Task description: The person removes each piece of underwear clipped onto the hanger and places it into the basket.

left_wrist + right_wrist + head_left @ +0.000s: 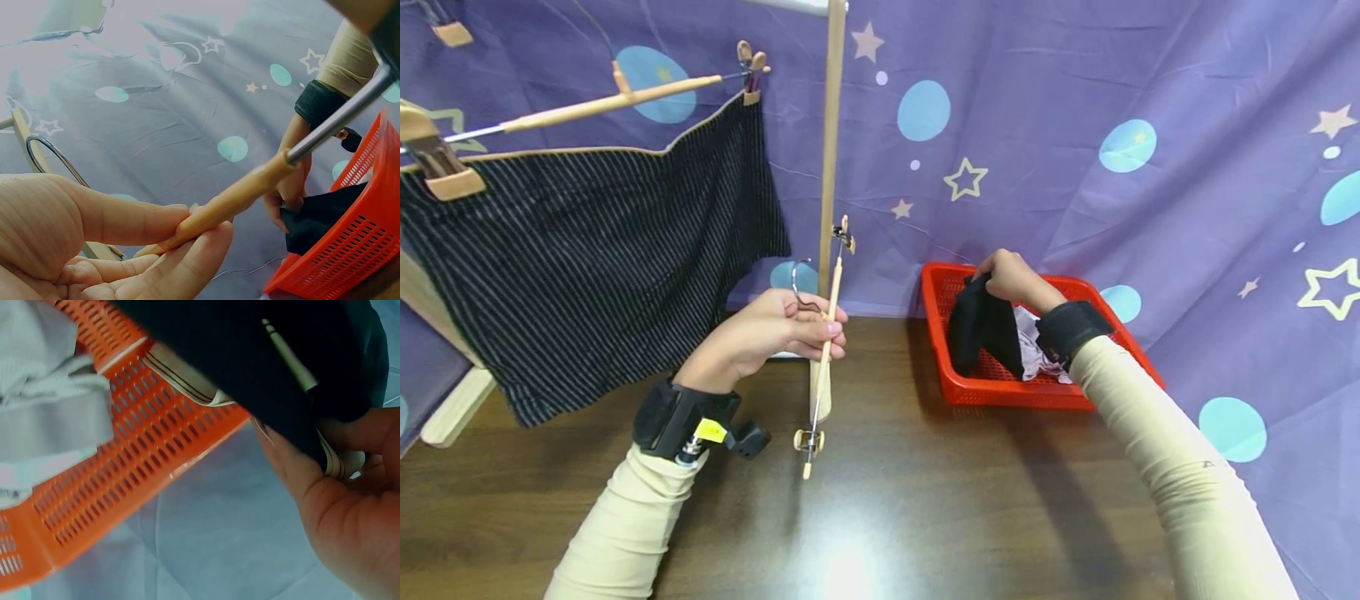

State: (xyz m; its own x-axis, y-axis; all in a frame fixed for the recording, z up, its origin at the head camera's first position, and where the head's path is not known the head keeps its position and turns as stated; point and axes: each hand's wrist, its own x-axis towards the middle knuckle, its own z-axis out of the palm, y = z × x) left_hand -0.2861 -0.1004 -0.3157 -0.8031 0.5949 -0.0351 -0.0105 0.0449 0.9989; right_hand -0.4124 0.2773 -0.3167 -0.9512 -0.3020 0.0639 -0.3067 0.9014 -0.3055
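Note:
My left hand [778, 329] pinches the wooden bar of a clip hanger [835, 287] between thumb and fingers. The hanger tilts steeply, with a clip near each end, and its metal hook [56, 156] shows in the left wrist view. Over the red basket [1037, 397], my right hand [1011, 277] grips a black garment [981, 329] by its upper edge. Part of that garment hangs down inside the basket. The right wrist view shows a pale striped trim [187, 381] on the black cloth [237, 356]. A light-coloured cloth [50, 419] lies in the basket beside it.
At the left, a dark striped cloth [602, 217] hangs from another clip hanger [610, 102]. A wooden post [832, 108] stands behind my left hand. The brown tabletop [925, 492] spreads in front, and a purple patterned curtain [1037, 192] hangs behind.

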